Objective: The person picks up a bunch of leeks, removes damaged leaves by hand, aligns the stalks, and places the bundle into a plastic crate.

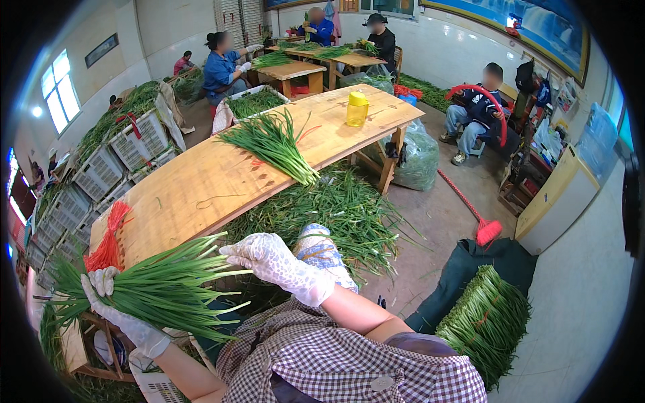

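A loose bunch of green garlic chives point(171, 287) spreads in front of me, its pale stem ends fanned to the right. My left hand point(116, 302), in a thin whitish glove, is closed around its leafy part. The fingertips of my right hand point(267, 259), in a patterned translucent glove, meet at the pale tip of a stem on the bunch's right side; whether they pinch it I cannot tell. On the wooden table point(196, 186) lies another bunch of chives point(277, 146), stems towards me. Red ties point(111, 237) lie at the table's left end, and a yellow plastic bottle point(357, 109) stands farther back.
Loose leaves point(347, 216) heap under the table's near edge. Stacked white crates point(141, 141) hold greens at left. Tied bunches point(486, 317) lie on dark cloth at right, near a red broom point(488, 231). Several people sit farther back, one holding a curved red object point(484, 93).
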`<state>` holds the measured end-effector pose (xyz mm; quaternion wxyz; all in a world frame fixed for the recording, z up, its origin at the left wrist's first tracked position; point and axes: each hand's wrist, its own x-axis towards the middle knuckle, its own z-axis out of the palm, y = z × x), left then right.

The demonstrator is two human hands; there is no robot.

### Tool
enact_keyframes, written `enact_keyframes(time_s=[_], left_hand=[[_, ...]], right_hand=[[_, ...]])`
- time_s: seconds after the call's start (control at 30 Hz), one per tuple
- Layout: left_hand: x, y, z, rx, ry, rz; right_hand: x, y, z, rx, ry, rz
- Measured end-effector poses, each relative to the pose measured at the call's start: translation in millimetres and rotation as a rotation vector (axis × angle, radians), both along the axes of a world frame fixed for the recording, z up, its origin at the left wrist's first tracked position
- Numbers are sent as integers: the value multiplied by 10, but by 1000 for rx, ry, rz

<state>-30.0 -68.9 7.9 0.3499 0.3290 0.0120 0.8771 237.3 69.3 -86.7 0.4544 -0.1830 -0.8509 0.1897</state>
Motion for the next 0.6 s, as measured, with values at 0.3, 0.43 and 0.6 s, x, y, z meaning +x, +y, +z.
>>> enact_keyframes(time_s=[0.3,0.43,0.6], left_hand=[[-50,25,-27,14,-19,-1],[-102,27,-49,4,-31,-1],[-124,46,-57,8,-19,-3]], right_hand=[[0,-54,46,-492,76,26],[-31,-69,69,-766,183,159],[-161,-33,-59,-1015,450,403]])
